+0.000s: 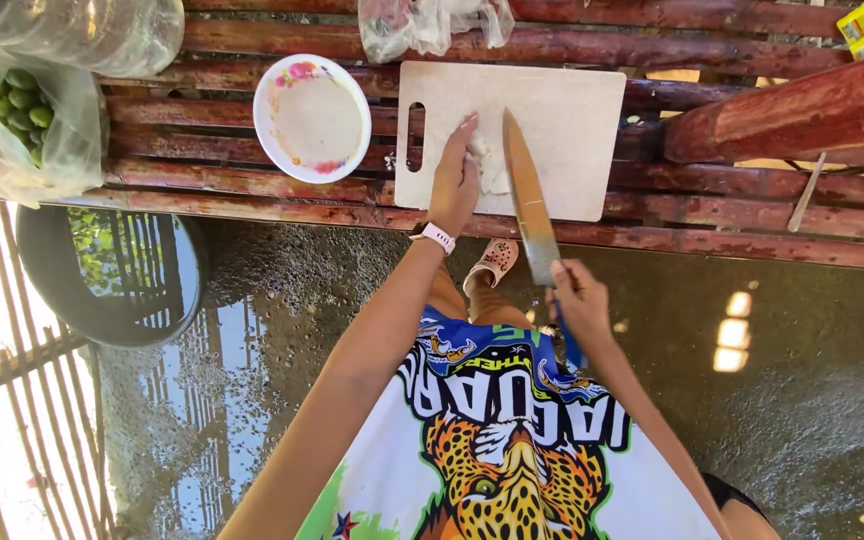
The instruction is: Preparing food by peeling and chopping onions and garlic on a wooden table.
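Observation:
My left hand (455,178) presses down on a small pale piece of food (492,168) lying on a light cutting board (552,110). My right hand (580,303) grips the blue handle of a long kitchen knife (529,200). The blade reaches up over the board, its tip just right of the food and of my left fingers. A pale band sits on my left wrist.
The board rests on a bench of reddish wooden slats (252,180). A white bowl (312,118) with colourful smears stands left of the board. A clear bag of small green fruits (22,110) lies far left. A dark tub of water (112,275) stands on the wet floor below.

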